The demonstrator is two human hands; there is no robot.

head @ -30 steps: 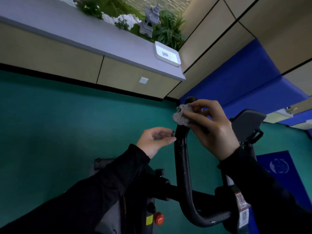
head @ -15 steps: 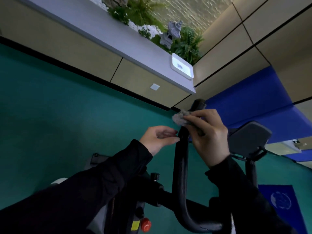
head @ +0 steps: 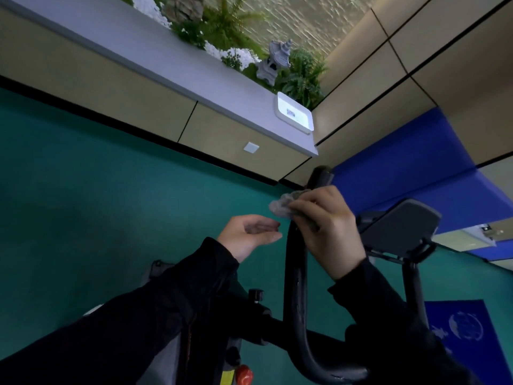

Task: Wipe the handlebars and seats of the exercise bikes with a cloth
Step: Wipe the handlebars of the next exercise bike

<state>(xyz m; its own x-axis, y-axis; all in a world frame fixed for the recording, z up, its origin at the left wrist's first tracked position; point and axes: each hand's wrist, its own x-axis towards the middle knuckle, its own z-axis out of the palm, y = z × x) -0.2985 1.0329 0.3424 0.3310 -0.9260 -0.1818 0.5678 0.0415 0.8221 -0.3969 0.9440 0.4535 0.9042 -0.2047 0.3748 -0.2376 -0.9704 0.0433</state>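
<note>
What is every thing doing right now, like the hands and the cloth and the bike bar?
handlebar: upright, gripped near its top end.
cloth: bunched up, pressed against the handlebar.
right hand: curled round the cloth and the handlebar.
left hand: loosely curled, holding nothing, beside the handlebar.
grey console: tilted, untouched.
white box on the ledge: screen lit.

Cloth (head: pixel 280 207) on handlebar (head: pixel 295 273), console (head: pixel 399 229) to its right, knob (head: pixel 244 375) seemingly lower left
</note>
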